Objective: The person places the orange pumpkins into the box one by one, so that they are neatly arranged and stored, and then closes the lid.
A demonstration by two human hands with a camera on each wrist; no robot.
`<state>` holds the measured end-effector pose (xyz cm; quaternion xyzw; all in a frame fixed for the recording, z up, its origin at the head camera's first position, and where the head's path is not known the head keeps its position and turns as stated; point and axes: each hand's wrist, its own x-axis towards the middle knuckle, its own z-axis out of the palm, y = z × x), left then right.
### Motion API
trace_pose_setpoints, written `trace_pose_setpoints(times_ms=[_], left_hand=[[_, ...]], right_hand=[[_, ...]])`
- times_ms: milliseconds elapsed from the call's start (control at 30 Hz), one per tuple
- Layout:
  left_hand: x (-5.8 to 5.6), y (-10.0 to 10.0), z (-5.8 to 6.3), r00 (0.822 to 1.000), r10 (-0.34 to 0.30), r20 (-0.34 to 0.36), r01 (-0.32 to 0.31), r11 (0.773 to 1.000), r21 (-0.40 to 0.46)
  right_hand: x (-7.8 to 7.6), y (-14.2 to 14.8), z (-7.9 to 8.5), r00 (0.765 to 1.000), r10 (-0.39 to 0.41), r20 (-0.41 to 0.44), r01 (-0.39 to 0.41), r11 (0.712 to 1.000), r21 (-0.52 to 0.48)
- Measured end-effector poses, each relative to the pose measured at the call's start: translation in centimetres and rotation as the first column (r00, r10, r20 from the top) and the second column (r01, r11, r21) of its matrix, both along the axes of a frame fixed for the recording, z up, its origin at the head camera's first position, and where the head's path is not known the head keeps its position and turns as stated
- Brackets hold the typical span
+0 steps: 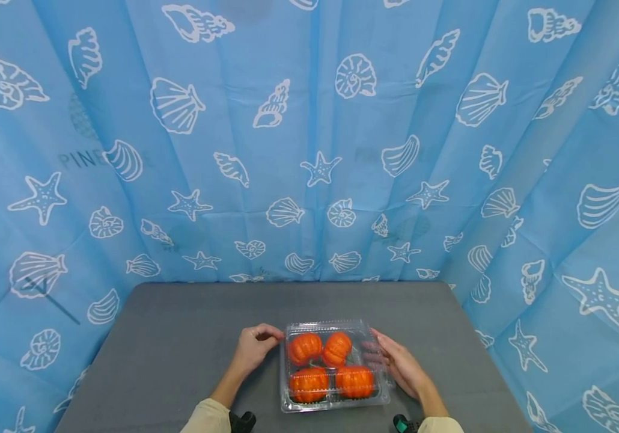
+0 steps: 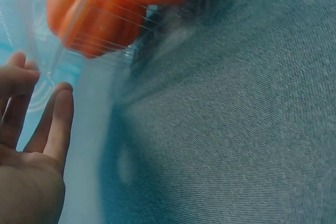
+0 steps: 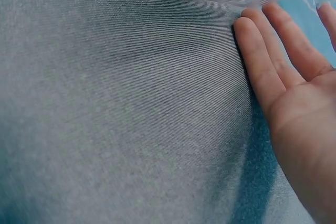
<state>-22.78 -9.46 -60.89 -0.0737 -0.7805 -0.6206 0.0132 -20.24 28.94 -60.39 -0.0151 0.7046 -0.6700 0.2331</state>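
A clear plastic clamshell box [image 1: 336, 406] stands on the table with several small orange pumpkins [image 1: 308, 385] inside. Over the pumpkins lies its see-through lid [image 1: 323, 326]. At the far left corner my left hand [image 1: 255, 347] pinches the lid's edge between thumb and bent forefinger. In the left wrist view the fingertips [image 2: 64, 94] of the other fingers hang just below the plastic. My right hand [image 1: 404, 367] is along the box's right side, fingers straight, partly seen through the plastic. The right wrist view has its fingertips [image 3: 247, 24] right at the box's lower edge.
The dark grey cloth-covered table [image 1: 190, 337] extends around the box. A blue curtain [image 1: 309, 150] with white shell and starfish prints hangs behind the table and along both sides. Dark straps [image 1: 241, 422] sit at the wrists, beside pale sleeves.
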Motion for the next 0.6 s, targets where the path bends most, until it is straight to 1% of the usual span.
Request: trace_pose_setpoints(times_ms=[100, 233, 433, 567, 600], left_hand=[[0.08, -0.13, -0.18, 0.999, -0.006, 0.035, 0.007, 1.0, -0.005], [0.14, -0.24, -0.27, 0.997, -0.024, 0.079, 0.023, 1.0, 0.016], [0.24, -0.33, -0.15, 0.995, -0.05, 0.086, 0.048, 0.999, 0.025], [0.21, -0.23, -0.09, 0.996, -0.046, 0.076, 0.043, 0.998, 0.04], [0.19, -0.15, -0.11, 0.997, -0.043, 0.063, 0.04, 0.998, 0.044]], right_hand=[[0.17, 0.05, 0.08, 1.0, -0.004, 0.003, 0.004, 1.0, -0.008], [0.41, -0.01, 0.17, 1.0, -0.021, 0.014, 0.021, 1.0, -0.02], [0.65, -0.28, 0.18, 0.998, -0.045, 0.04, 0.046, 0.999, -0.025], [0.66, -0.41, 0.12, 0.999, -0.046, 0.028, 0.046, 0.999, -0.015], [0.66, -0.44, 0.11, 0.999, -0.048, 0.025, 0.048, 0.999, -0.011]])
